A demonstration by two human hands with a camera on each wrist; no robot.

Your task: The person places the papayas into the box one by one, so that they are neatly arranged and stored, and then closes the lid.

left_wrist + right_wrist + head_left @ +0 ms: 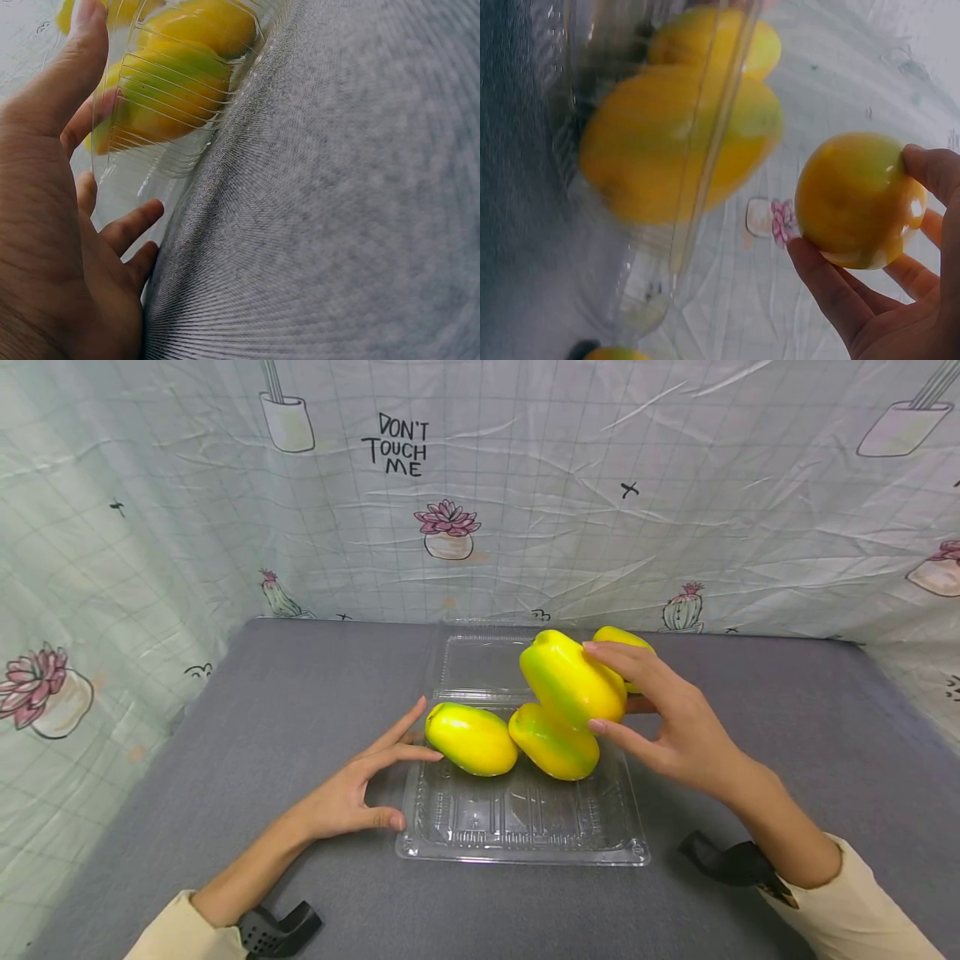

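A clear plastic container [525, 852] lies unfolded on the grey table with its lid [480, 664] laid back behind it. Two yellow-green mangoes sit side by side in its base, one on the left [472, 740] and one at the right [557, 747]. Above the right one, my right hand [675, 727] holds another mango [573, 681] between thumb and fingers; the right wrist view shows that mango [859, 199] raised off the container. My left hand [348, 789] rests against the container's left side, fingers spread and thumb at its rim.
One more mango [628, 642] is partly hidden behind the right hand, beyond the container's right side. A printed cloth [555, 527] with plant drawings hangs behind the table. Black wrist straps [279, 931] show at both sleeves.
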